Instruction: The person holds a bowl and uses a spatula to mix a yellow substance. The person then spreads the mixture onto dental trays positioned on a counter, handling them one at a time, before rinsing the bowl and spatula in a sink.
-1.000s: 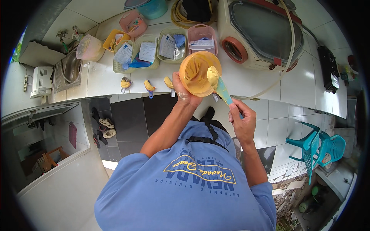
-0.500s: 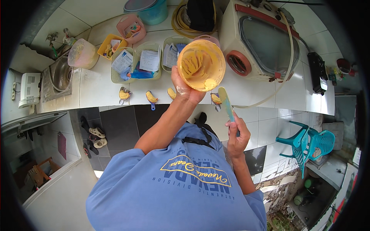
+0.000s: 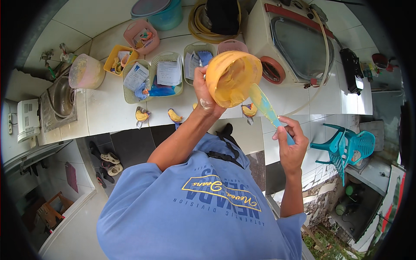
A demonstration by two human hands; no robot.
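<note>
My left hand [image 3: 205,92] is wrapped around an orange mixing bowl [image 3: 233,59], tipped so its mouth faces down and to the right. Smears coat its inside, and a lump of yellow paste [image 3: 236,96] lies by the lower rim. In my right hand [image 3: 292,145] is a blue-green mixing spatula [image 3: 265,106] with a paste-smeared blade, its tip at the bowl's right rim. Below along the counter edge lie dental impression trays filled with yellow material: one at left [image 3: 141,115], another [image 3: 174,115], and one under the spatula [image 3: 249,110]. My left wrist mostly hides a further yellow piece.
Behind the bowl stand green baskets [image 3: 180,88] with papers, a yellow basket [image 3: 109,65], a pink basket [image 3: 151,45] and a coiled hose [image 3: 196,26]. At right is a large white cabinet machine [image 3: 260,26]; at far left, a sink [image 3: 65,102]. Teal chairs [image 3: 362,145] stand at right.
The bowl has shifted slightly right and tilted over more. My right hand has moved to the right, and the spatula now slants with its blade tip against the bowl's rim.
</note>
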